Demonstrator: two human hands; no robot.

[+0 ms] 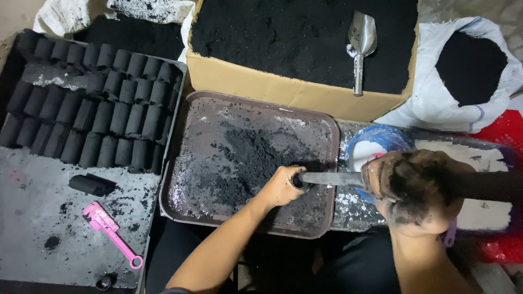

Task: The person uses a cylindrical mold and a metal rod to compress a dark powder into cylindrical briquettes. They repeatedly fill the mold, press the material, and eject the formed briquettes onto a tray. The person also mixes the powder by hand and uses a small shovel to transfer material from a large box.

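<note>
Left hand (280, 188) wraps one small black tube mold (297, 179) over the powder-dusted metal tray (245, 114); sooty right hand (411, 185) clamps one grey metal rod (329, 178) entering it. Behind the tray, one steel scoop (360, 43) lies on black powder.

Work area viewed from above. Bare grey concrete floor (13, 13) shows at the upper left corner and again at the upper right. Lighting is dim and even, without hard shadows. No walls, windows or furniture are visible.
</note>
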